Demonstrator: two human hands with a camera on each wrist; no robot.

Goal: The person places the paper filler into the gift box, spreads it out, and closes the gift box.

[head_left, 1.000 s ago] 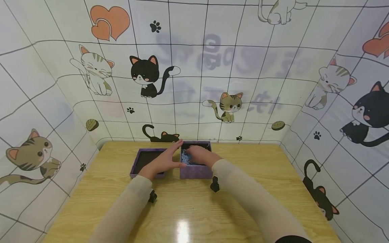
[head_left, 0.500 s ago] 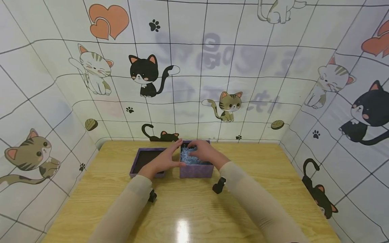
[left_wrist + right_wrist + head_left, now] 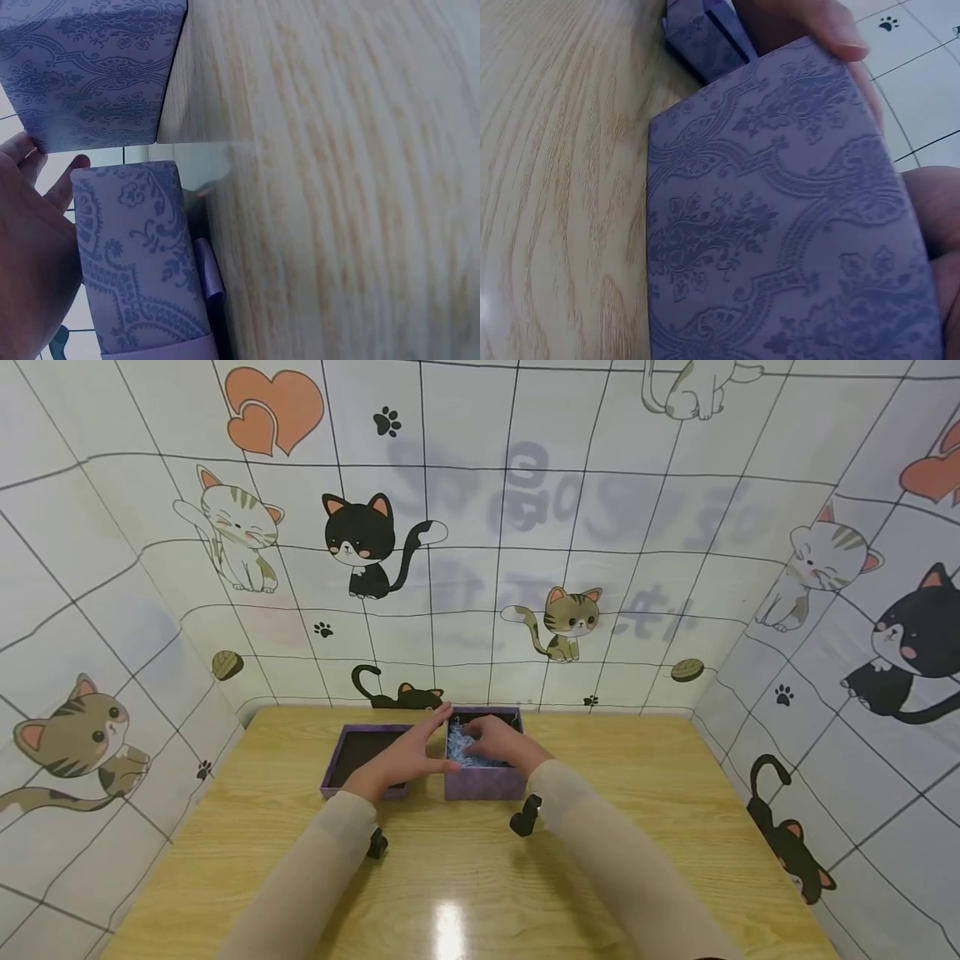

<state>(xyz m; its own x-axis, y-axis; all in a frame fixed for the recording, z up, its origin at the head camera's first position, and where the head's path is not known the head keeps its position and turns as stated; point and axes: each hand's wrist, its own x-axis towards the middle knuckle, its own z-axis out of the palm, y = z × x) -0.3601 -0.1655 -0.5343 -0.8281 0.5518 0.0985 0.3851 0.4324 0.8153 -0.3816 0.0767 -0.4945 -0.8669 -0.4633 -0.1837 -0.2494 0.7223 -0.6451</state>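
Observation:
A purple patterned box [image 3: 484, 783] stands uncovered at the back of the table, with blue shredded paper [image 3: 459, 750] inside. My left hand [image 3: 401, 757] spans the box's left side, thumb near its front corner and fingers near its back corner. Inside the box my right hand [image 3: 501, 742] touches the shredded paper, thumb and forefinger apart. Neither hand grips anything that shows. In the right wrist view the box's wall [image 3: 780, 217] hides most of the right hand. The left wrist view has the left hand [image 3: 30, 247] beyond the purple lid's edge [image 3: 139, 247].
Left of the box lies its lid [image 3: 327, 783], dark inside turned up, partly under the left hand. A ribbon loop [image 3: 210, 271] shows by the lid. The wooden table [image 3: 637, 793] meets a cat-print curtain [image 3: 480, 643] behind and at both sides.
My right hand rose from deep in the shredded paper, its fingers spreading, then came back down onto it. The left hand stayed at the box's left side.

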